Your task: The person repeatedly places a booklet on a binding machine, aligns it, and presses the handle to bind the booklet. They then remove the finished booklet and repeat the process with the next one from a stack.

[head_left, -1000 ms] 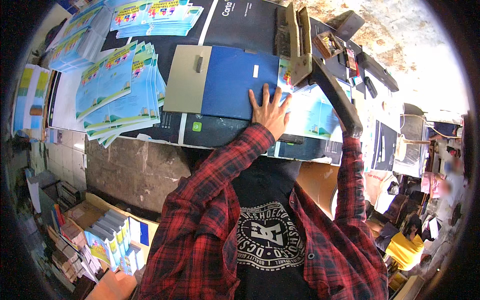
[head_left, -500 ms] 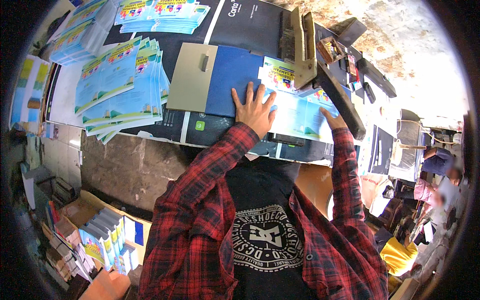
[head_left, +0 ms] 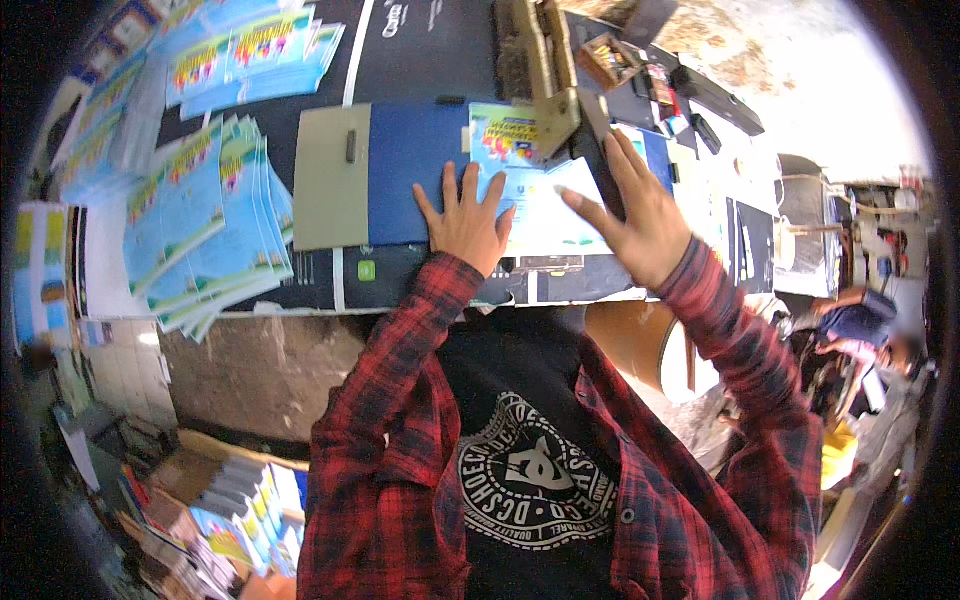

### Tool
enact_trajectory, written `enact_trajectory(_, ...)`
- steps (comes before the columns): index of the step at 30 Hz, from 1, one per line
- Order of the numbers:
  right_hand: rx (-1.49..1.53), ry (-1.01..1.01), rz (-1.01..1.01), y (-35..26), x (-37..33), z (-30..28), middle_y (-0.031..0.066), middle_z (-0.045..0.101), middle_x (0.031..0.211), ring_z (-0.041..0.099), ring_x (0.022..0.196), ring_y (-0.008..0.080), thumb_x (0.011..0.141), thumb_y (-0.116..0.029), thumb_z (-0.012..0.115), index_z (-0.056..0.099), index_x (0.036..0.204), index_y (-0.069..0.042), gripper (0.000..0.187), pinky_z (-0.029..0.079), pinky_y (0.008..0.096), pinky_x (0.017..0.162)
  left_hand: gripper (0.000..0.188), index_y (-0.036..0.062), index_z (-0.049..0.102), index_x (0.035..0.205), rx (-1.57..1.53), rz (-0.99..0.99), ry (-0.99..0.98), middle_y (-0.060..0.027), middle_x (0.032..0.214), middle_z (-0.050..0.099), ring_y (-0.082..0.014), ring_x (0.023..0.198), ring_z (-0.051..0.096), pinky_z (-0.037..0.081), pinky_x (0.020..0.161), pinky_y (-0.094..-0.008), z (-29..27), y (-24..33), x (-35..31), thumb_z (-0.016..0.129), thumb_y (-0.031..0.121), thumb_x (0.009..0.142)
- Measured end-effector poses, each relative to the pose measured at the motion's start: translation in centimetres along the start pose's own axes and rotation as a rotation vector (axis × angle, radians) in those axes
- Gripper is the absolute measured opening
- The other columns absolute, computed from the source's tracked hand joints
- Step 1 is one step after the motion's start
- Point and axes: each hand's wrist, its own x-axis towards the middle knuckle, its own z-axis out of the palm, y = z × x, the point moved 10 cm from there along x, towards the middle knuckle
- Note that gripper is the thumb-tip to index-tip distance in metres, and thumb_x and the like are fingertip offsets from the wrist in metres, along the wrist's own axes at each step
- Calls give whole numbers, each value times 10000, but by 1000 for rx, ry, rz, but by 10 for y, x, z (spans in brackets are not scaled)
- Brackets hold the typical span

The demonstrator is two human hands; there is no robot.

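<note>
My left hand [head_left: 465,215] lies flat with fingers spread, across the right edge of a blue and grey board [head_left: 400,170] and the near edge of a printed booklet sheet [head_left: 545,205]. That sheet, light blue with a coloured title, reaches under the yellowish metal head of a large bench stapler [head_left: 560,120]. My right hand [head_left: 645,215] is at the stapler's long dark lever, fingers stretched along its right side, thumb apart on the left. Whether the palm presses on the lever is hidden.
Fanned blue booklet sheets [head_left: 205,220] lie on the left of the dark table, with another pile [head_left: 255,60] behind. A small box of bits [head_left: 608,60] stands beyond the stapler. A round brown stool [head_left: 635,335] is below the table edge; people are at far right.
My right hand has lifted off the sheet and come up to the stapler's lever. My left hand stays flat at the board's edge. The view has shifted somewhat.
</note>
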Motion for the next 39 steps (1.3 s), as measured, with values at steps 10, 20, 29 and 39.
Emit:
enact_trajectory(10,88,290,10,12,-42,80,362,193,1532,288,1404,502,723,-258,778,193,1487,108,1029,298,479,1143,495,258,526,1375,-26,-40,-11,-112,1443,421,-393,1395,309,134,1062,-753,6,-3,-7,551,464,926)
enact_trajectory(20,1172,52,383,112,0,19,176,438,1490,559,1225,284,956,-483,555,387,1478,-42,704,411,399,1044,597,72,491,1372,7,-50,81,-188,1427,413,-428,1375,317,214,1085,-678,0,-4,-1,530,475,934)
enact_trajectory(29,-125,191,409,239,-112,131,328,343,1486,329,1376,482,805,-529,716,377,1480,-83,877,283,533,1124,451,-17,633,1190,-1171,-689,-221,-51,957,715,-148,822,662,519,734,-270,42,-54,17,674,346,926)
enact_trajectory(39,-67,136,382,130,-82,153,286,145,1586,146,1478,432,808,-513,659,224,1559,-159,937,111,631,1150,442,-26,603,1226,-1218,-943,-233,-64,1039,698,-114,865,677,545,700,-236,4,-151,-11,678,298,934)
